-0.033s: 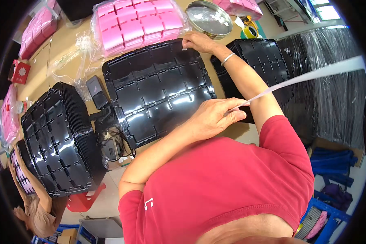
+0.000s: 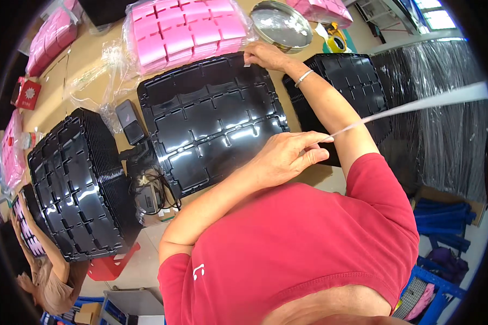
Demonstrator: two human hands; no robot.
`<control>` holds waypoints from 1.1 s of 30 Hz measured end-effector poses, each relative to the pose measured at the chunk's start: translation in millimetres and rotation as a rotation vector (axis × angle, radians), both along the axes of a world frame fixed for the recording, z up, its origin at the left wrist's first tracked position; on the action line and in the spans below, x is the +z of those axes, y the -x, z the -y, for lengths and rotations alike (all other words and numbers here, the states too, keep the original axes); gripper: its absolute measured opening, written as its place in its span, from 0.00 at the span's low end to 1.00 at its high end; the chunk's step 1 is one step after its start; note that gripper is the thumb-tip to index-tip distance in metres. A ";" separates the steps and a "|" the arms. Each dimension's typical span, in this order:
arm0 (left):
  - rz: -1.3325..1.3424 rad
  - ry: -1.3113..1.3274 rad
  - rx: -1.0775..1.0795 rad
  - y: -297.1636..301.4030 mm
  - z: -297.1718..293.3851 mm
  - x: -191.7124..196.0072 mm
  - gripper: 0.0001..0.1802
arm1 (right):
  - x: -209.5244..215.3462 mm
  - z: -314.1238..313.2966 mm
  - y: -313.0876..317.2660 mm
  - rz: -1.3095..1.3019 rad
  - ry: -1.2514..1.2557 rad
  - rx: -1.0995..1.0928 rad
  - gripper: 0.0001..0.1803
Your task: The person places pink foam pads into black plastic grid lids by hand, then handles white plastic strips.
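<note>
black tray stacks (image 2: pixel 211 122): 3 | pink insert packs (image 2: pixel 184 32): 4 | round metal lid (image 2: pixel 281 24): 1 | tape strip (image 2: pixel 417 105): 1 | hands (image 2: pixel 284 160): 2 | red box (image 2: pixel 27 93): 1

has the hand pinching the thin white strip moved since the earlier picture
No. The left hand pinching the thin white strip sits at the same near edge of the black moulded plastic tray.

I see a tray (image 2: pixel 211 122) lying mid-tabletop (image 2: pixel 87 65), my right hand (image 2: pixel 263 54) on its far edge and my left hand (image 2: pixel 284 157) over its near right corner, pinching a strip (image 2: pixel 412 105) that runs off to the right. One tray stack (image 2: pixel 78 184) stands to its left, another (image 2: pixel 352 86) to its right. Bagged pads (image 2: pixel 184 32) lie behind it, a round lid (image 2: pixel 282 24) to their right.
</note>
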State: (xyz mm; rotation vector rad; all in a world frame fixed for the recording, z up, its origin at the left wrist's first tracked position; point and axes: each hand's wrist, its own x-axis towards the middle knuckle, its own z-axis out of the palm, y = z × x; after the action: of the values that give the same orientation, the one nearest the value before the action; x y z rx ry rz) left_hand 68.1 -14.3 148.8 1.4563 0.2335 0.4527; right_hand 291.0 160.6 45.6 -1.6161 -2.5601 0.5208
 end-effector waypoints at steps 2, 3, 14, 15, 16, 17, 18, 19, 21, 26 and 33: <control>-0.009 -0.034 0.020 -2.4 -3.2 -5.0 0.21 | -13.5 -10.8 1.2 0.042 -0.020 0.036 0.09; 0.018 -0.042 0.063 -5.9 -2.0 -7.7 0.20 | -20.1 -14.5 0.7 0.038 -0.016 0.044 0.09; 0.040 -0.195 0.149 -22.5 -18.2 -19.6 0.19 | -52.7 -12.7 -5.3 -0.132 -0.267 -0.054 0.07; 0.022 -0.185 0.146 -22.5 -18.9 -17.3 0.19 | -51.5 -14.1 -6.6 -0.136 -0.262 -0.052 0.07; 0.005 -0.176 0.140 -23.0 -19.6 -16.3 0.19 | -49.8 -16.3 -9.8 -0.142 -0.220 -0.020 0.08; 0.002 -0.173 0.140 -23.9 -19.4 -16.6 0.19 | -47.8 -18.5 -12.7 -0.147 -0.177 0.013 0.09; 0.010 -0.185 0.133 -25.0 -18.8 -17.0 0.19 | -45.5 -20.4 -15.6 -0.150 -0.174 0.013 0.09; 0.017 -0.196 0.129 -25.8 -18.1 -17.1 0.19 | -42.3 -22.4 -16.8 -0.126 -0.140 0.039 0.10; 0.021 -0.203 0.140 -27.0 -16.9 -16.3 0.19 | -38.7 -25.9 -15.8 -0.089 -0.102 0.071 0.14; 0.036 -0.215 0.120 -30.4 -15.5 -16.1 0.18 | -39.2 -36.5 -17.7 -0.167 0.051 0.030 0.11; 0.108 -0.240 0.100 -33.8 -12.0 -13.6 0.18 | -73.2 -12.8 -18.7 -0.255 -0.397 -0.088 0.04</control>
State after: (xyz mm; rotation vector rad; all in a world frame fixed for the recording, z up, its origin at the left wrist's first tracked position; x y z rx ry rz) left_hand 102.0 -2.3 135.2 1.6533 0.1705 0.6565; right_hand 309.6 173.3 -27.5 -1.4127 -2.2195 0.1789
